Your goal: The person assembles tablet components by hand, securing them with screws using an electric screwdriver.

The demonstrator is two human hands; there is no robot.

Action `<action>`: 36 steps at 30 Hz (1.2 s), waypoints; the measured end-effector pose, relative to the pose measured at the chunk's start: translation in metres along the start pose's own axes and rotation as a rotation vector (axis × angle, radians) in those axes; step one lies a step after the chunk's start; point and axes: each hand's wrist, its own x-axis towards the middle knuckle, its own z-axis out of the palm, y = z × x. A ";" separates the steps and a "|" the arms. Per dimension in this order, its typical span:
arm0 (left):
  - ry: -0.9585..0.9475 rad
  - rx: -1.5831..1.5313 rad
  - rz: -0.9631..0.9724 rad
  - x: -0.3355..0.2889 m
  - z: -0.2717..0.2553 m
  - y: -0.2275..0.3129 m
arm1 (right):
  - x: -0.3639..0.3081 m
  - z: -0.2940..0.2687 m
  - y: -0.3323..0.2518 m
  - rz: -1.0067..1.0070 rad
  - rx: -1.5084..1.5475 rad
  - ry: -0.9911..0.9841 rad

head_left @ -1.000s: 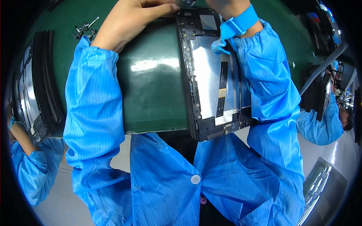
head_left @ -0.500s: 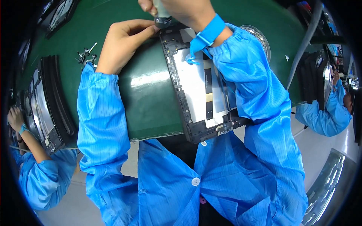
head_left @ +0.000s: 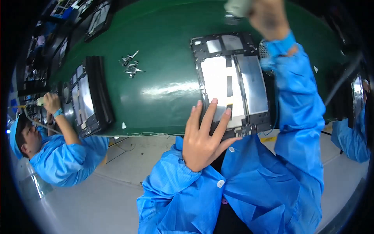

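An opened tablet (head_left: 252,84), black-framed with bare silver battery panels, lies on the green bench mat in front of me. My left hand (head_left: 204,142) is spread over its near left corner, fingertips resting on the panel and frame. Beyond the tablet's far right side, my right hand (head_left: 269,19) is raised and blurred by motion. It is closed round a pale, thick-bodied tool with a dark end, which looks like an electric screwdriver (head_left: 237,7). A round dish of small metal parts (head_left: 263,50) is partly hidden behind my right wrist, which wears a blue strap.
Small dark and silver parts (head_left: 132,64) lie in a pile on the mat (head_left: 156,109), left of the tablet. Further left stands a stack of similar devices (head_left: 97,93). A co-worker in blue (head_left: 64,162) sits at the left; another blue sleeve (head_left: 346,134) shows at the right.
My left hand has left the tablet's far left corner and come down to its near edge. My right hand has lifted the screwdriver off that corner and swung right. The view has shifted left.
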 end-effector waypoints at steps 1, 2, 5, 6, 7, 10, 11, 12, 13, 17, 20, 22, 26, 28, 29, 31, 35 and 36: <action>-0.001 0.014 0.001 0.004 0.003 -0.008 | -0.004 -0.010 -0.017 0.050 -0.148 0.055; 0.031 -0.008 -0.014 0.009 0.004 -0.013 | -0.007 -0.021 -0.027 0.085 -0.179 0.131; 0.097 0.011 -0.030 0.048 -0.002 -0.030 | -0.020 -0.064 -0.045 0.132 -0.299 0.215; 0.136 0.076 0.037 0.065 0.002 -0.050 | -0.028 -0.081 -0.046 0.137 -0.329 0.230; 0.140 0.115 0.005 0.085 0.005 -0.061 | -0.037 -0.090 -0.049 0.120 -0.333 0.257; 0.261 0.303 0.137 0.149 0.020 -0.112 | -0.055 -0.112 -0.053 0.109 -0.280 0.264; 0.289 0.328 0.165 0.171 0.026 -0.133 | -0.059 -0.112 -0.058 0.122 -0.292 0.266; 0.313 0.373 0.180 0.187 0.024 -0.157 | -0.062 -0.106 -0.057 0.140 -0.282 0.259; 0.332 0.362 0.196 0.211 0.027 -0.178 | -0.063 -0.106 -0.057 0.124 -0.278 0.257; 0.394 0.280 0.216 0.286 0.045 -0.231 | -0.069 -0.121 -0.030 0.146 -0.334 0.201; 0.368 0.239 0.092 0.318 0.058 -0.254 | -0.066 -0.115 -0.020 0.119 -0.333 0.225; 0.333 0.246 0.059 0.330 0.060 -0.276 | -0.064 -0.110 -0.016 0.099 -0.318 0.226; 0.375 0.222 0.022 0.332 0.059 -0.271 | -0.063 -0.114 -0.009 0.061 -0.308 0.210; 0.392 0.227 -0.025 0.309 0.050 -0.249 | -0.063 -0.112 -0.007 0.061 -0.321 0.208; 0.387 0.234 -0.033 0.291 0.039 -0.239 | -0.063 -0.108 -0.007 0.053 -0.324 0.201; 0.413 0.170 0.014 0.259 0.030 -0.214 | -0.064 -0.107 -0.014 0.093 -0.299 0.195; 0.386 0.139 0.140 0.196 0.016 -0.165 | -0.067 -0.110 -0.013 0.100 -0.273 0.198; 0.338 0.100 0.112 0.181 0.013 -0.162 | -0.067 -0.109 -0.013 0.108 -0.273 0.192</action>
